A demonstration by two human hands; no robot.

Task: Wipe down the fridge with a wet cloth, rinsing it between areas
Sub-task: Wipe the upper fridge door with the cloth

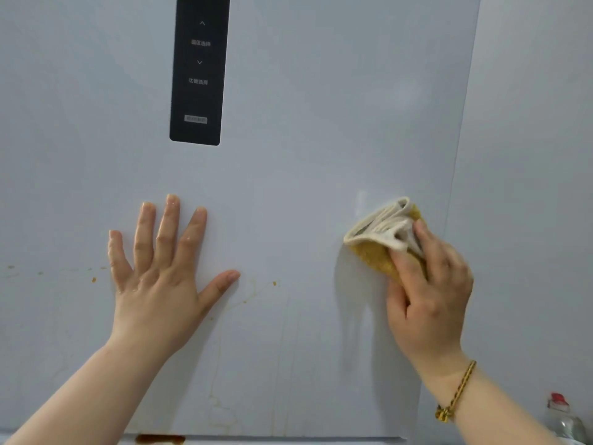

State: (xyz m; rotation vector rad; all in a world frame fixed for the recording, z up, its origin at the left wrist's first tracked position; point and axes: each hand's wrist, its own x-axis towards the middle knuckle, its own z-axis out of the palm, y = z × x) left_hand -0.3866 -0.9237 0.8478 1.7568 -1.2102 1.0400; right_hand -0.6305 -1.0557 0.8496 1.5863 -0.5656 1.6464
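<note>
Below the black panel (195, 69), gripping the cloth (378, 234) in the right hand (430, 290), pressing the flat left hand (160, 277) on the fridge (321, 123); brown spots (274, 283) left of cloth.

The control panel (196, 75) ran off the top edge, its grey label (195, 119) unreadable. The right hand (430, 284) covered part of the cloth (378, 232); a bottle (563, 419) was cropped.

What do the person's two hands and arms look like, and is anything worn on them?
Both forearms are bare; no sleeves show. The left hand wears no ring or watch; its fingers shine as if wet, with short plain nails. The right hand shows no ring, but its wrist carries a thin braided bracelet of golden and dark strands, with a small golden bead or knot.
</note>
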